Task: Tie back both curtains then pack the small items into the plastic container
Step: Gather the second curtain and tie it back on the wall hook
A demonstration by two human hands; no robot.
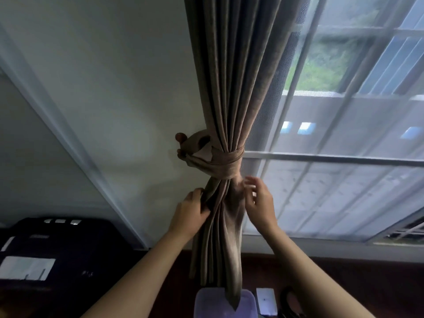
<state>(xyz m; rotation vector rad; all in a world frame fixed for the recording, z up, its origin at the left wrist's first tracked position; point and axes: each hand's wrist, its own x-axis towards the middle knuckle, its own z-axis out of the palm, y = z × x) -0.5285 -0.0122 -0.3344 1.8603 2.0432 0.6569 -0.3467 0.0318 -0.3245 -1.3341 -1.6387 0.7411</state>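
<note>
Against the pale wall (114, 88) beside the window (344, 134), the curtain (229, 88) is bound by its tieback (227, 165); left hand (190, 210) grips folds beneath, right hand (259, 203) slack-fingered alongside (tidying, probably). Next: the second curtain.

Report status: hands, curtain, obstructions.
Left hand grips curtain folds below tieback. Right hand open beside it. Tieback wrapped, looped on wall hook. Curtain tip hangs over plastic container.
</note>
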